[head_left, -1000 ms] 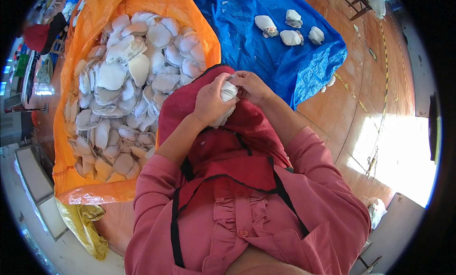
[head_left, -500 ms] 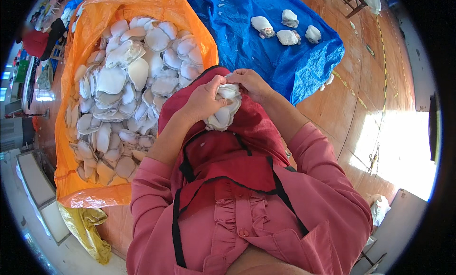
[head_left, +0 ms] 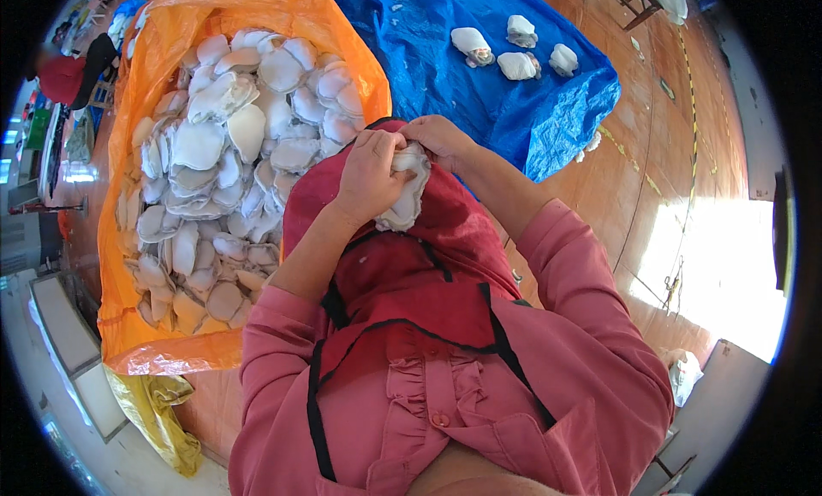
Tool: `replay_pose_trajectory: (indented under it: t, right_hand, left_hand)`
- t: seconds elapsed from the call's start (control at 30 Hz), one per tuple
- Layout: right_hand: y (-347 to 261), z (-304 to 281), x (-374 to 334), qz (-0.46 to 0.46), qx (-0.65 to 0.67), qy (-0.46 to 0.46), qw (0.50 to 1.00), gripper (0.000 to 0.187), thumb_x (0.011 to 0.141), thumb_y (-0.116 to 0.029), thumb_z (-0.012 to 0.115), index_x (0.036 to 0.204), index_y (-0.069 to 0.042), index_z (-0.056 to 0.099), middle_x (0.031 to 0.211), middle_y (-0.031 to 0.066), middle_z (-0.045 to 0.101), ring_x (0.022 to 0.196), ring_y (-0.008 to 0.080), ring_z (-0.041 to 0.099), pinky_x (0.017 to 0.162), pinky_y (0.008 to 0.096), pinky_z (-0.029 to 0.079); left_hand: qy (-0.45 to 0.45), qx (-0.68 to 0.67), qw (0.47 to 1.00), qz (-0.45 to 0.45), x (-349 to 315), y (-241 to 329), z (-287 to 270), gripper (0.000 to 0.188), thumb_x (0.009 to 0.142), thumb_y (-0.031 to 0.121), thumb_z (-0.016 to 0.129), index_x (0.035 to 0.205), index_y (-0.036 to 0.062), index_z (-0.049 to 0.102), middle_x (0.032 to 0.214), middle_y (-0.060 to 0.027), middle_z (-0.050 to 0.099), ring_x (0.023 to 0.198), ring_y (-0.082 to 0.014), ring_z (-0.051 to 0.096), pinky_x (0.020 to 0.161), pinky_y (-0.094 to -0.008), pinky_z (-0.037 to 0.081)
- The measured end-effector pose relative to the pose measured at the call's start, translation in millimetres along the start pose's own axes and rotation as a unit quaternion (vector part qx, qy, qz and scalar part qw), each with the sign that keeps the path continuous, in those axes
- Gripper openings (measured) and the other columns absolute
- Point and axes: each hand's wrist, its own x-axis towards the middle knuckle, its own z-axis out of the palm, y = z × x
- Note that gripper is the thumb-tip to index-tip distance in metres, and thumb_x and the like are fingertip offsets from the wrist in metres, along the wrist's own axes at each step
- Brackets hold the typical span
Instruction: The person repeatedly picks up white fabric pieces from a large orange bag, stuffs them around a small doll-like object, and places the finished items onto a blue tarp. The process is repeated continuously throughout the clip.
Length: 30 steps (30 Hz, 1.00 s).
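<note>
Over my lap, on the dark red apron (head_left: 467,213), both hands work at a bundle of white, soft-looking oval pads with greyish edges (head_left: 404,206). My left hand (head_left: 368,175) is closed around its left side, with the thumb across the front. My right hand (head_left: 438,142) pinches the bundle's top edge; its fingertips meet those of my left hand, and what exactly they grip there is hidden. To my left, an orange sack (head_left: 364,55) with its mouth wide open holds a big heap of similar loose white pads (head_left: 199,145).
Ahead lies a blue plastic sheet (head_left: 411,68) with several rolled white bundles (head_left: 518,66) on its right part. A yellow sack (head_left: 158,419) lies beneath the orange one. A wooden stool (head_left: 638,3) stands far right on the brown floor. Another person (head_left: 64,78) sits far left.
My left hand has turned, its knuckles now more upward and over the bundle. The bundle has tilted and shows narrower. Both hands have stayed over the lap.
</note>
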Motion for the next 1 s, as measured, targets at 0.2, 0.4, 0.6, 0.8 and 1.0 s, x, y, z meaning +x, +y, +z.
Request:
replay_pose_trajectory:
  t: [0.2, 0.4, 0.6, 0.8, 1.0]
  right_hand:
    - [4.6, -2.2, 21.4, 0.018, -0.006, -0.035, 0.999, 0.015, 0.083, -0.016, 0.067, 0.072, -0.007, 0.068, 0.064, 0.0022, 0.059, 0.052, 0.0128, 0.052, 0.045, 0.0298, 0.038]
    - [-7.0, 3.1, 23.4, 0.061, -0.053, -0.022, 0.996, 0.014, 0.080, -0.017, 0.070, 0.069, -0.008, 0.068, 0.064, 0.0018, 0.059, 0.052, 0.0125, 0.053, 0.045, 0.0284, 0.039]
    - [-13.4, -0.2, 27.8, 0.046, -0.261, -0.049, 0.963, 0.019, 0.080, -0.020, 0.070, 0.066, -0.008, 0.066, 0.065, 0.0031, 0.060, 0.053, 0.0140, 0.054, 0.048, 0.0285, 0.044]
    - [28.8, -21.2, 14.7, -0.026, -0.153, 0.039, 0.987, 0.020, 0.088, -0.022, 0.066, 0.073, -0.008, 0.065, 0.066, 0.0004, 0.056, 0.056, 0.0107, 0.050, 0.051, 0.0275, 0.039]
    - [41.0, -19.3, -26.1, -0.260, -0.221, 0.032, 0.939, 0.036, 0.084, -0.016, 0.071, 0.118, -0.009, 0.061, 0.109, 0.0085, 0.060, 0.092, 0.0191, 0.059, 0.082, 0.0322, 0.050]
  left_hand:
    - [-0.042, -0.022, 0.989, -0.138, 8.5, 2.6, -5.1, 0.032, 0.063, 0.005, 0.080, 0.087, 0.0044, 0.058, 0.090, -0.0134, 0.061, 0.091, -0.0359, 0.056, 0.081, -0.0433, 0.046]
    - [0.025, 0.030, 0.998, 0.041, 1.5, -11.8, 7.5, 0.019, 0.067, -0.001, 0.065, 0.083, 0.0068, 0.060, 0.087, -0.0095, 0.057, 0.086, -0.0333, 0.053, 0.077, -0.0423, 0.044]
    - [0.023, 0.108, 0.985, 0.131, -13.4, -7.8, 10.2, 0.019, 0.070, 0.010, 0.066, 0.088, 0.0118, 0.060, 0.091, -0.0046, 0.055, 0.088, -0.0275, 0.054, 0.078, -0.0394, 0.045]
    - [0.018, 0.130, 0.971, 0.200, -41.8, -6.3, 9.4, 0.022, 0.073, 0.014, 0.065, 0.095, 0.0116, 0.061, 0.092, -0.0032, 0.056, 0.088, -0.0260, 0.055, 0.079, -0.0403, 0.045]
    - [0.058, 0.151, 0.963, 0.213, -46.0, -28.3, 6.3, 0.026, 0.073, 0.010, 0.065, 0.097, 0.0050, 0.057, 0.098, -0.0093, 0.058, 0.091, -0.0299, 0.057, 0.083, -0.0428, 0.048]
